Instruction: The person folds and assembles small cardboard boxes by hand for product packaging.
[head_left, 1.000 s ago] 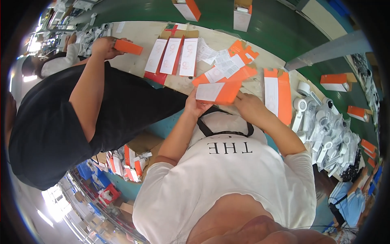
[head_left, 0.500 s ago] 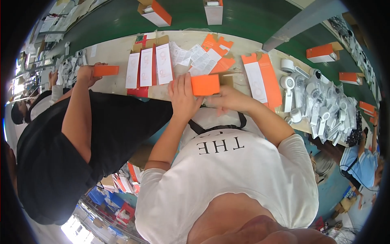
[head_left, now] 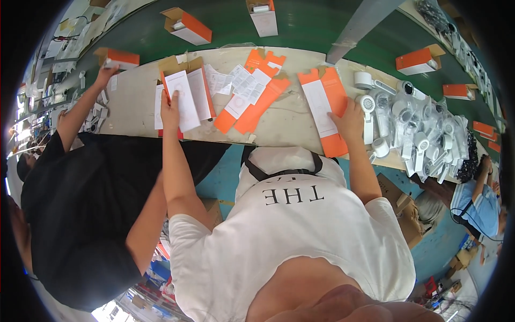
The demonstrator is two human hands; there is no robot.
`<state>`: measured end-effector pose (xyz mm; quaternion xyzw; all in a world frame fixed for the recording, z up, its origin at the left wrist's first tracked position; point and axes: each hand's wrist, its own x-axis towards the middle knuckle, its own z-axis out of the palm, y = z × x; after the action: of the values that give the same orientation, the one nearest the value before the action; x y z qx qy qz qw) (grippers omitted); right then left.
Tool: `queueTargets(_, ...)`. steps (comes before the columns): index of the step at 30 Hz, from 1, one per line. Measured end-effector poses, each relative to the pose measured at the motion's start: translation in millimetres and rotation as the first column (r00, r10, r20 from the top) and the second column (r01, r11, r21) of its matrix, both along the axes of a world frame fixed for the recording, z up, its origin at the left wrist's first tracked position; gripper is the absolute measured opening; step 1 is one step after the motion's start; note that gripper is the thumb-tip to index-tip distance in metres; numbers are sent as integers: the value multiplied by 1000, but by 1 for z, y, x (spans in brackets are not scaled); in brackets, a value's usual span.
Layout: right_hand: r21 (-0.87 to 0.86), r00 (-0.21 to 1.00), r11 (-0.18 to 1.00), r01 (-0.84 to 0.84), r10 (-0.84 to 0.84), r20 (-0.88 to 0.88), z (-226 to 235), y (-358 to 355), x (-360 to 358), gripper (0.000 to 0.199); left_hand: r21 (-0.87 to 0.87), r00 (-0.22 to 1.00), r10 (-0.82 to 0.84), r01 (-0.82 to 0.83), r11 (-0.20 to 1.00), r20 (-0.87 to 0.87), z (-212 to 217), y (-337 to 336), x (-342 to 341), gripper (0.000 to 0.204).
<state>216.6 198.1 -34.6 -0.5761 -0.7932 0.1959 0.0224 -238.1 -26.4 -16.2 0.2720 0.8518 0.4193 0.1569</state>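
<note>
At the left of the table, my left hand [head_left: 170, 109] is closed on the edge of a white-faced carton [head_left: 184, 102], thumb on its front. This carton leans in a row with another white-and-orange carton [head_left: 201, 94] and a third partly hidden behind my hand. On the right, my right hand [head_left: 350, 122] grips the side of a flattened orange carton [head_left: 333, 145], its thumb reaching over the white panel [head_left: 317, 110]. Between my hands lie flat orange sleeves [head_left: 263, 110] with printed leaflets [head_left: 251, 83] on top.
Small white handheld fans [head_left: 367, 115], many bagged in clear plastic [head_left: 424, 131], are heaped at the right. Beyond the table runs a green belt [head_left: 225, 32] carrying open cartons [head_left: 188, 27]. A grey post [head_left: 357, 32] stands at the table's far edge. A co-worker's hand [head_left: 107, 75] holds a carton at left.
The orange carton is gone from between my hands. My left hand has moved left to the carton row, my right hand right onto the flattened carton. The co-worker's carton has moved toward the belt.
</note>
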Motion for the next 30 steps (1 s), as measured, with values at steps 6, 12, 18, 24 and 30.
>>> queueTargets(6,-67,929,989,130,-145,-342,-43,11,22,49,-50,698,-119,119,992,-706,18,56,72,44)
queueTargets(12,-502,613,850,160,-484,-624,13,6,26,27,417,800,-423,242,876,426,-14,125,254,53)
queueTargets(18,-468,532,868,-167,-320,-784,58,-36,-17,40,516,577,-666,432,740,472,48,131,265,35)
queueTargets(24,-495,383,829,-261,-382,-841,93,-57,-75,50,393,614,-710,592,704,345,65,82,241,40)
queueTargets(30,-420,334,815,-399,-297,-894,90,-81,-86,64,583,504,-837,622,523,213,56,57,231,61)
